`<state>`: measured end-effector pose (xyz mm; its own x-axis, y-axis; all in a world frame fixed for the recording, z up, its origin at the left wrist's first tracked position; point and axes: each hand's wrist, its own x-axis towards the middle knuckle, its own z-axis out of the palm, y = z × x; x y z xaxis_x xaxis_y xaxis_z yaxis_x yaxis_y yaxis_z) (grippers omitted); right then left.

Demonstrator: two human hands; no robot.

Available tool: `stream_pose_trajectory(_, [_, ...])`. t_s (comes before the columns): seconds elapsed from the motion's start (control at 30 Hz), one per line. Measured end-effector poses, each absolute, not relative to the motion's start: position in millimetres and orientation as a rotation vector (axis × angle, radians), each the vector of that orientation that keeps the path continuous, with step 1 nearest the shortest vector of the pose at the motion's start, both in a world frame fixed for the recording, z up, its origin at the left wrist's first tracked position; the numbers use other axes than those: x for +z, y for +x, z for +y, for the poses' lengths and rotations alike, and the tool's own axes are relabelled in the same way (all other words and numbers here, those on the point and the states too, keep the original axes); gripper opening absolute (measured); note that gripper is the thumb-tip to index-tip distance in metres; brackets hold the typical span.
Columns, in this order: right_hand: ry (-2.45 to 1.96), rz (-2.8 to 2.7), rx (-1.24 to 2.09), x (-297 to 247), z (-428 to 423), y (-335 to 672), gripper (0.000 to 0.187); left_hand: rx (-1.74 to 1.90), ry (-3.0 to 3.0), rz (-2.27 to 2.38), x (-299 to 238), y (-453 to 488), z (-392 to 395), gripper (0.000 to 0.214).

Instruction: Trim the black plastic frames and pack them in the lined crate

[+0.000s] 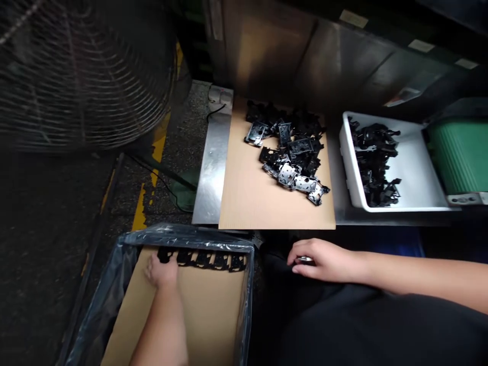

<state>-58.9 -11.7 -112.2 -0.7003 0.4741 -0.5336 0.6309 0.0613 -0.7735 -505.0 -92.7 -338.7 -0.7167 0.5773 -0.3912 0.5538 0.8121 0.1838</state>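
My left hand (163, 270) reaches into a lined box at the lower left, its fingers and thumb around a flat black bracket (165, 253). That piece is at the left end of a row of similar black brackets (213, 260), which lie on a cardboard sheet (213, 310) along the box's far side. Above my lap, my right hand (316, 260) is curled around a small shiny metal object (305, 259), mostly hidden by the fingers. A loose heap of black brackets (295, 152) covers part of a cardboard sheet (247, 208) on the metal bench.
A white tray (415, 173) holding more black parts stands on the bench at right, beside a green container (461, 152). Clear plastic film (183, 236) lines the box rim. A large caged fan (80, 76) occupies the upper left, above a floor with yellow markings (140, 208).
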Motion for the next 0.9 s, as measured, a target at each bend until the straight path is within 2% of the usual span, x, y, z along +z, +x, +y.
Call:
stream_pose_trajectory(0.13, [1.205, 2.246, -1.734, -105.6, -4.3, -48.6, 0.018, 0.592, 0.816, 2.73, -299.3, -435.3, -82.7, 0.052])
stream_pose_trajectory(0.23, [1.25, 2.309, -1.743, -100.8, 1.3, -36.4, 0.017, 0.891, 1.119, 2.467, -272.5, -359.3, -48.7, 0.046])
stream_pose_trajectory(0.33, [1.287, 2.38, -1.753, -94.2, 6.3, -20.4, 0.017, 0.901, 1.504, 1.97, -253.5, -281.2, 10.2, 0.034])
stream_pose_trajectory(0.43, [1.309, 2.453, -1.763, -86.2, 8.5, -0.9, 0.017, 0.803, 1.697, 1.679, -242.5, -225.8, 69.0, 0.04])
stream_pose_trajectory(0.67, [1.468, 2.569, -1.778, -74.5, 11.9, 57.9, 0.015, 0.741, 1.634, 1.617, -214.8, -209.6, 121.6, 0.035])
stream_pose_trajectory(0.9, [1.71, 2.668, -1.827, -76.1, 30.4, 109.0, 0.014, 1.102, 1.099, 1.647, -169.4, -190.7, 119.2, 0.038])
